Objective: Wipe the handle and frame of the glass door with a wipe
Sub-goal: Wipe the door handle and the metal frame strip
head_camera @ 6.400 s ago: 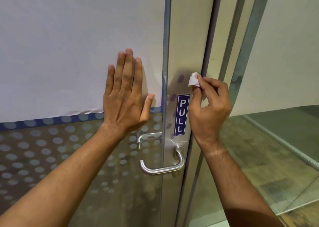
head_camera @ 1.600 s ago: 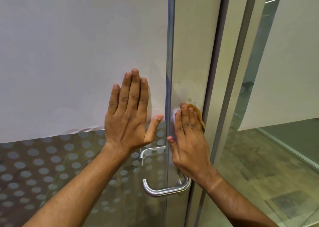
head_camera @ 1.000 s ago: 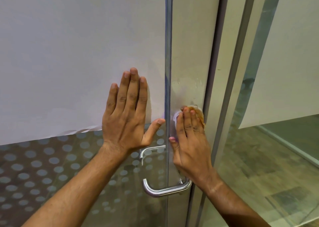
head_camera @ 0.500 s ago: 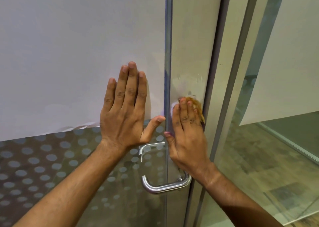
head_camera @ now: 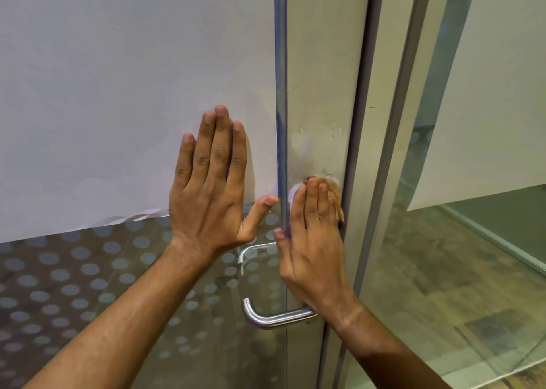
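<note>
My left hand [head_camera: 211, 187] lies flat with straight fingers on the white-covered glass door panel [head_camera: 124, 87], thumb spread toward the door's edge. My right hand [head_camera: 313, 235] presses flat on the pale metal door frame [head_camera: 320, 72], fingers straight. A white wipe [head_camera: 294, 192] peeks out beside and above the fingertips; most of it is hidden under the hand. The curved steel handle [head_camera: 274, 317] sits below my right wrist, untouched. The PULL sticker is hidden under my right hand.
The lower glass [head_camera: 59, 294] carries a pattern of frosted dots. Right of the frame stand a vertical jamb [head_camera: 404, 122] and a side glass pane [head_camera: 443, 240], with wooden floor seen through it.
Over six seconds my right hand went from pinching the wipe above the PULL sticker to pressing it flat on the frame. Lately it rubs up and down slightly. My left hand stays put.
</note>
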